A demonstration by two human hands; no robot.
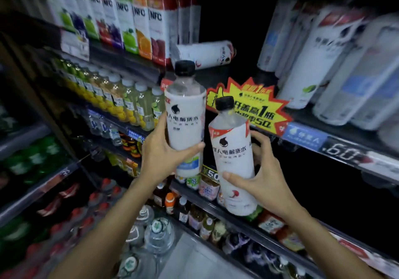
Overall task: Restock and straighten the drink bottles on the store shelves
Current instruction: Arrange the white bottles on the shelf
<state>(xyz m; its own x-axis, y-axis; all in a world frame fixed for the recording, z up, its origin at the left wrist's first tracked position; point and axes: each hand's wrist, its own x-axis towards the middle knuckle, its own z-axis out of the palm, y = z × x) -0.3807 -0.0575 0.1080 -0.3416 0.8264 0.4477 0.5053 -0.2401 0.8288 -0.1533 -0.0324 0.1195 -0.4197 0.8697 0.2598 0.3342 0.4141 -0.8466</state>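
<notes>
Dim store aisle, stocked shelves (336,146). Left hand (160,155) grasps one white bottle (185,118), right hand (262,175) another (234,159), both upright before the dark shelf gap. Step: restocking. Next, likely: set them in, labels forward, and right the toppled bottle (205,54).

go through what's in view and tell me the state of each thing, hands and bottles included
left hand: grips the left bottle
right hand: grips the right bottle
left bottle: capped, upright, held off the shelf
right bottle: capped, tilted, held off the shelf
fallen bottle: lying on its side on the shelf
juice bottles: standing in a row
</notes>
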